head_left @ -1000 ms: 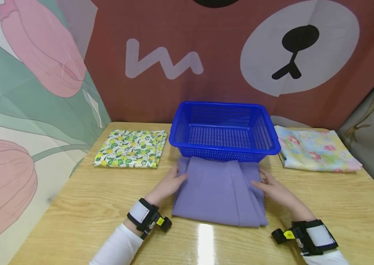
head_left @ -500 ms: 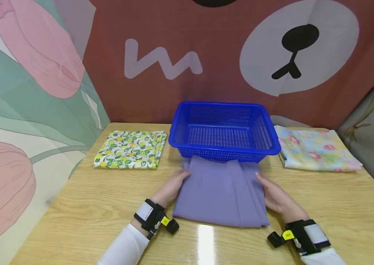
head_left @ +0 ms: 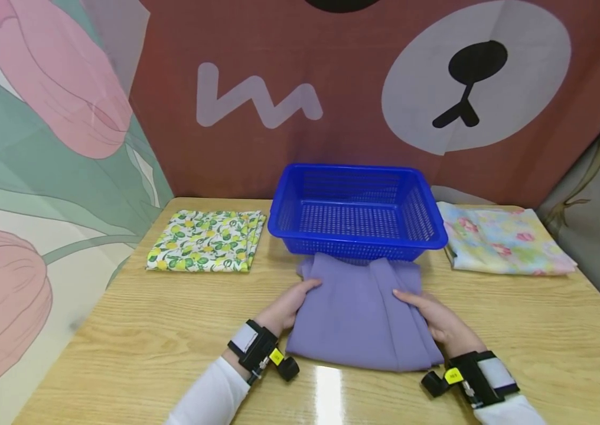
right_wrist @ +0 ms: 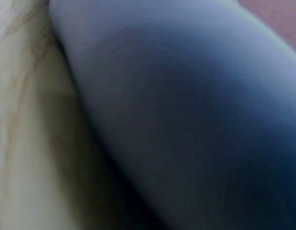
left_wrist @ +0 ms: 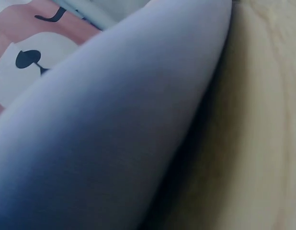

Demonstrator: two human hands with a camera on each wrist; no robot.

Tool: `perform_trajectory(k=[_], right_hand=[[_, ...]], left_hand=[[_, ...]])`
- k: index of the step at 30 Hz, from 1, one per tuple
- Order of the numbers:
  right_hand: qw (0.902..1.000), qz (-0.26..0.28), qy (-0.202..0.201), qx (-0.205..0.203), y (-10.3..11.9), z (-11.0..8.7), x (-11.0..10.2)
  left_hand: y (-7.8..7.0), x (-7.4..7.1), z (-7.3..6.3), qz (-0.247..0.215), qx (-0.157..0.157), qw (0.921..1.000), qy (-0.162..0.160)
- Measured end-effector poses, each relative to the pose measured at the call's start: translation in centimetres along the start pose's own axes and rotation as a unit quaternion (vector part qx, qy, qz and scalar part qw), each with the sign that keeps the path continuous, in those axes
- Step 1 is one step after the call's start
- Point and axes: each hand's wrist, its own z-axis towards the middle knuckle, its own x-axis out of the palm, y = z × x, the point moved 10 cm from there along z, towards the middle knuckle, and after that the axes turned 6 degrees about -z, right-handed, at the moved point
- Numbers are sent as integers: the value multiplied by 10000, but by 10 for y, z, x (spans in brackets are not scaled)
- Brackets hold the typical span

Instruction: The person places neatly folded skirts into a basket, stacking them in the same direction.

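A folded purple cloth [head_left: 350,321] lies between my two hands in the head view, its far edge close against the front of a blue plastic basket [head_left: 358,243]. My left hand [head_left: 287,306] grips the cloth's left side, thumb on top and fingers tucked out of sight beneath. On the right side my right hand [head_left: 442,320] holds it the same way, its thumb lying across the upper fold and its other fingers mostly hidden. The near edge of the cloth bulges slightly. Large blurred greyish forms fill most of both wrist views and hide the grip.
Left of the basket lies a folded lemon-print cloth [head_left: 206,241]. A folded pastel floral cloth [head_left: 507,239] sits to the basket's right. The wooden table [head_left: 162,330] meets a printed curtain [head_left: 257,147] at its back edge.
Both hands have shifted inward over the cloth's sides and taken hold of it. The cloth has moved slightly right and toward me, its near edge now curved.
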Motion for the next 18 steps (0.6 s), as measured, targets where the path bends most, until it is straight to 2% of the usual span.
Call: perform_trajectory(k=[4, 10, 18], right_hand=[[9996, -169, -222, 38, -1, -1, -1], [9988, -247, -405, 72, -2, -2, -1], [9985, -105, -528, -87, 2, -4, -5]], left_hand=[[2, 1, 0, 124, -9, 9999, -93], [0, 0, -1, 258, 176, 9994, -169], [-3, -5, -2, -42, 310, 9985, -449]])
